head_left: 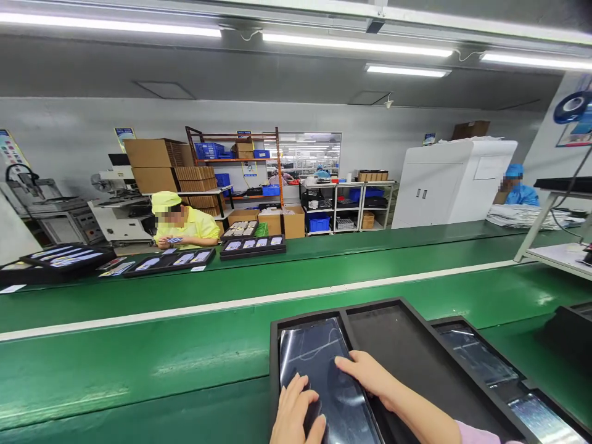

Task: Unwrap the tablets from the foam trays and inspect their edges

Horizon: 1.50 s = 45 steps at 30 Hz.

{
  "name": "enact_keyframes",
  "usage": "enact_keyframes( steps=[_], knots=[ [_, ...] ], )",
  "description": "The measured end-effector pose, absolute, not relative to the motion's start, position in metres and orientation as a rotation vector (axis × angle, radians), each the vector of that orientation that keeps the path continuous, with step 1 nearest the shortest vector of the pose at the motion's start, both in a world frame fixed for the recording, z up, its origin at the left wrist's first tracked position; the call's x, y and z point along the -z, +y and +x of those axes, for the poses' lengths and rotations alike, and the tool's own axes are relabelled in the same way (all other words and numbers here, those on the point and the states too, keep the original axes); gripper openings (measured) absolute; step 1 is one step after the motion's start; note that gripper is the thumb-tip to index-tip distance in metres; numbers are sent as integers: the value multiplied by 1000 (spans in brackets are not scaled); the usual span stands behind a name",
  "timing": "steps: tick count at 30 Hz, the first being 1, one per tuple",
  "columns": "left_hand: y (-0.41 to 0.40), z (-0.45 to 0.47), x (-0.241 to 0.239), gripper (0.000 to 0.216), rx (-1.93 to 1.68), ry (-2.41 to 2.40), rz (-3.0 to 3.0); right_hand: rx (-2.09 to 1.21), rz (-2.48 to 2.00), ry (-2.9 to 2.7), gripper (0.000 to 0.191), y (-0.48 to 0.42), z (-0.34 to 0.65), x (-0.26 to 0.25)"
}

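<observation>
1. Here's my head view, live: a glossy dark panel [319, 354] lies in the left compartment of a black tray [411, 351], directly in front of me.
2. Left hand [296, 412], coming in from the bottom edge: open, fingers spread and slightly bent, fingertips resting on the panel's face.
3. Right hand [370, 377] is over at the panel's right edge, thumb on the upper surface, the other fingers curled and mostly hidden. Whether they grip the edge, I cannot tell from here.
4. The tray's right compartment shows its bare black floor, with the right forearm [419, 410] crossing above it.
5. Just beside it on the right, I've got a second black tray [506, 390] holding two more shiny panels [476, 353].
6. All this sits on a green bench [185, 357], a white strip [324, 291] running across beyond the trays.
7. Across the bench, well apart from my trays, a co-worker in yellow [201, 225] holds a small striped item [174, 240] in both hands, behind a row of black trays of pale pieces [250, 245].
</observation>
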State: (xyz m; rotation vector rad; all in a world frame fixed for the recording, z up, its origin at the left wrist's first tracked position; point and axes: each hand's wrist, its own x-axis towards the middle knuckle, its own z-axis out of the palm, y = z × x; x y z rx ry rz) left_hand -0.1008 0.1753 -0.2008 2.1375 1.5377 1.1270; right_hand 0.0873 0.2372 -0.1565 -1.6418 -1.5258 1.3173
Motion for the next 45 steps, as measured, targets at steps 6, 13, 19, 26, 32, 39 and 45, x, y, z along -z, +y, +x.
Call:
enact_keyframes(
  steps=[6,13,19,26,32,39,45],
  knots=[
    [193,-114,147,72,-1609,1652,1189,-1414,-929,-1389,41,212,87,130],
    [174,-106,107,51,-1571,1009,1214,-1239,-714,-1429,47,190,120,115],
    [151,-94,90,47,-1563,694,1808,-1128,-385,-1563,61,176,133,101],
    [139,-96,74,33,-1463,654,2005,-1203,-333,-1595,31,164,139,97],
    [139,-95,78,32,-1448,623,2031,-1211,-399,-1579,35,164,142,99],
    [136,-93,70,33,-1428,588,2046,-1196,-302,-1623,33,160,142,95],
    [146,-96,88,46,-1456,704,1974,-1303,-497,-1625,46,175,148,109]
  ],
)
